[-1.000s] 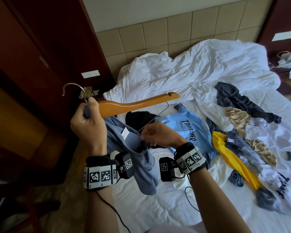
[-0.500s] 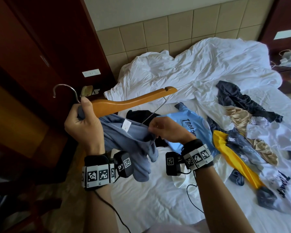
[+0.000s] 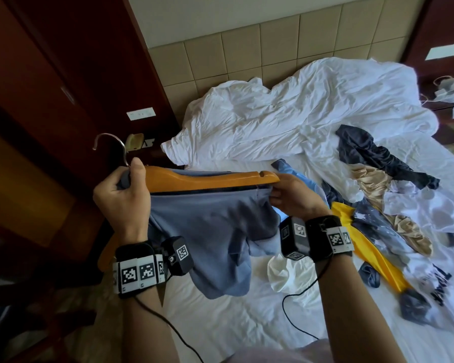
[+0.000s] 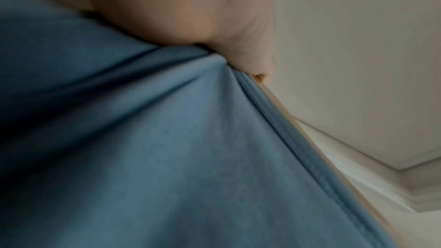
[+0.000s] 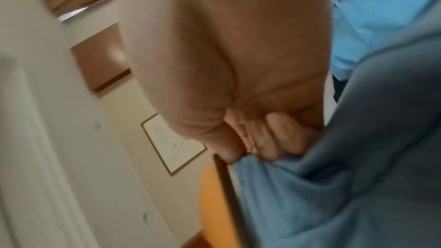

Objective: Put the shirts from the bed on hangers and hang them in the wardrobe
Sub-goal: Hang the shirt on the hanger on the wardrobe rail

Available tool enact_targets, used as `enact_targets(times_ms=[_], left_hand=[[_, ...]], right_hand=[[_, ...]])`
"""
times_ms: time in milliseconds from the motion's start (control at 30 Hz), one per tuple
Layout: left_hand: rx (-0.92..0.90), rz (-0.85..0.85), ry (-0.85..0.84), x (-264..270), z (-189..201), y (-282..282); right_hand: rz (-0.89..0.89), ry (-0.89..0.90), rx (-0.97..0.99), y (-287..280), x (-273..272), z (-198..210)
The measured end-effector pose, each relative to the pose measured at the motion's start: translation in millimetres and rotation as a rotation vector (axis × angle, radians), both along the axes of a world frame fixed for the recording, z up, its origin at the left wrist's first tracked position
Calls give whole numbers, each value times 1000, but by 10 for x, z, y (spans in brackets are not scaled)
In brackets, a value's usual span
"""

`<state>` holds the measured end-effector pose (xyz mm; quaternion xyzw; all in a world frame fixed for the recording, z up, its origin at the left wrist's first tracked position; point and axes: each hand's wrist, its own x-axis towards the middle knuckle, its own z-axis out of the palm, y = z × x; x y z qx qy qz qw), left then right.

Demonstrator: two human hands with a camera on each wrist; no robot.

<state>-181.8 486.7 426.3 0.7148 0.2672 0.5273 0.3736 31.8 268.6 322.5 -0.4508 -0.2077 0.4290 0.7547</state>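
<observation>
The wooden hanger (image 3: 210, 180) runs crosswise between the hands above the bed (image 3: 247, 323), left hand (image 3: 121, 197) gripping its neck and the blue-grey shirt (image 3: 210, 231), right hand (image 3: 291, 195) pinching the collar just under the hanger's bare right tip.

A rumpled white duvet (image 3: 286, 119) is heaped against a beige tiled wall (image 3: 260, 53). A cream telephone (image 3: 134, 140) sits beside the dark wood panelling (image 3: 71, 61), below a white switch plate (image 3: 141, 113). A framed notice (image 5: 173, 143) hangs on a pale wall.
</observation>
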Motion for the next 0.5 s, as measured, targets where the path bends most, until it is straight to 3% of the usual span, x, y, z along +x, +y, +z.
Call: enact_targets(times_ms=[100, 167, 367, 500], left_hand=[[-18, -11, 23, -28, -15, 78], [-10, -26, 52, -38, -31, 93], [47, -14, 111, -7, -44, 42], [71, 36, 124, 1, -91, 68]], right_hand=[[102, 314, 52, -71, 52, 39], [67, 356, 21, -87, 61, 22], [-183, 33, -26, 4, -2, -17], [-350, -329, -145, 35, -12, -5]])
